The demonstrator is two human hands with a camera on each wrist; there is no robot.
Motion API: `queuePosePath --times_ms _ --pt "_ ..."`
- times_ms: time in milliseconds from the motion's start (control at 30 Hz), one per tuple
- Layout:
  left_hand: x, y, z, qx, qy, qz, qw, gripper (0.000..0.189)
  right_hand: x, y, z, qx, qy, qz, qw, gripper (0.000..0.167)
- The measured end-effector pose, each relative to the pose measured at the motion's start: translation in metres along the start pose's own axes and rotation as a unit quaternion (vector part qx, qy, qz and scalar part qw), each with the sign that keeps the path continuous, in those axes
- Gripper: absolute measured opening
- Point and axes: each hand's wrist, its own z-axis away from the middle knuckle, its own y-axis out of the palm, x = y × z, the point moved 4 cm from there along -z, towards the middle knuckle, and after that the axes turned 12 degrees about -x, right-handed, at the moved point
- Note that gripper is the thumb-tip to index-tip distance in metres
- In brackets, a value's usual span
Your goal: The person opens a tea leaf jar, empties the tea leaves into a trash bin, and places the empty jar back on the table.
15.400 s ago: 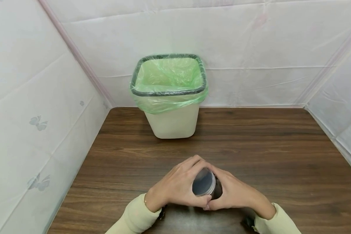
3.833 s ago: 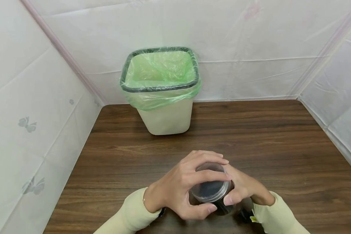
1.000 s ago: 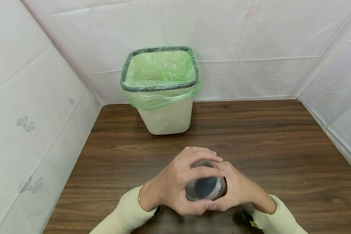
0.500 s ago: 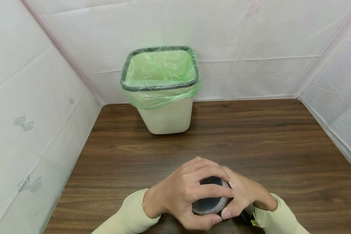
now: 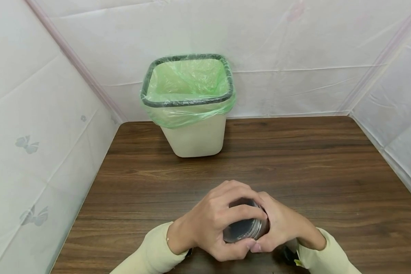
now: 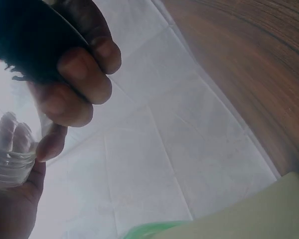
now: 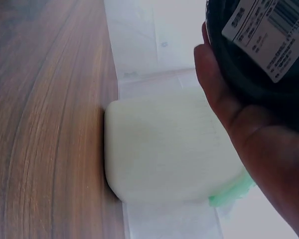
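Left grip (image 5: 216, 220) and right grip (image 5: 280, 222) clasp the jar (image 5: 240, 230) — partly hidden, contents unclear.

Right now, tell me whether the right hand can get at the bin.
Probably, once freed: the right hand grips the jar, which the left hand also holds. Nothing visible stands between it and the bin farther back.

A round jar (image 5: 241, 230), clear and ridged near one end, dark toward the other, is held tilted above the wooden table (image 5: 315, 171). Its dark base (image 7: 284, 94) is marked with a white barcode label (image 7: 271, 37)
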Motion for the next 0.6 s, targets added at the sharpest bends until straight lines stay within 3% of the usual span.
queuePosePath --times_ms 133,433,600 --pt "0.004 0.0 0.003 -0.007 -0.029 -0.002 0.9996 0.035 -0.001 -0.002 0.002 -0.03 0.014 0.044 0.9985 0.057" --pt "0.008 0.003 0.011 -0.017 -0.091 -0.01 0.9956 0.037 -0.002 -0.006 0.004 -0.089 0.034 0.144 0.985 0.071" --pt "0.01 0.004 0.012 -0.026 -0.104 -0.009 0.9942 0.035 -0.002 -0.006 0.005 -0.103 0.04 0.166 0.9799 0.075"
